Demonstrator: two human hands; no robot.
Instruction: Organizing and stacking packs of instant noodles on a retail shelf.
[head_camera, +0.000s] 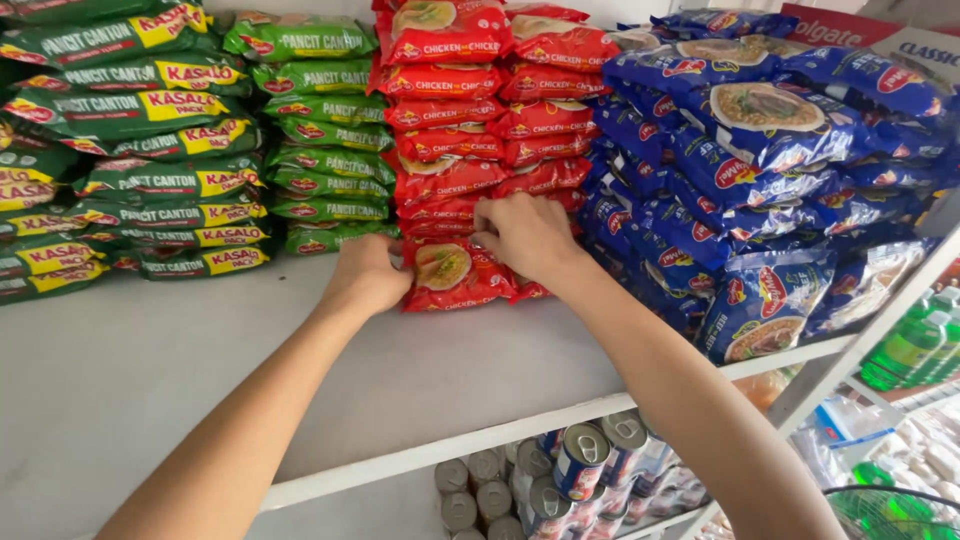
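Note:
Red noodle packets (455, 150) are stacked in two columns on a white shelf (150, 370). My left hand (367, 275) grips the left edge of the bottom red packet (452, 272) in the stack. My right hand (525, 238) presses on the front of the red stack just above that packet, fingers curled against the packets. Both forearms reach in from the bottom of the view.
Green noodle packets (320, 130) are piled left of the red ones, with more green and yellow packs (130, 150) at far left. Blue packets (760, 170) heap up on the right. Tin cans (580, 465) stand on the shelf below. Green bottles (915, 345) sit at lower right.

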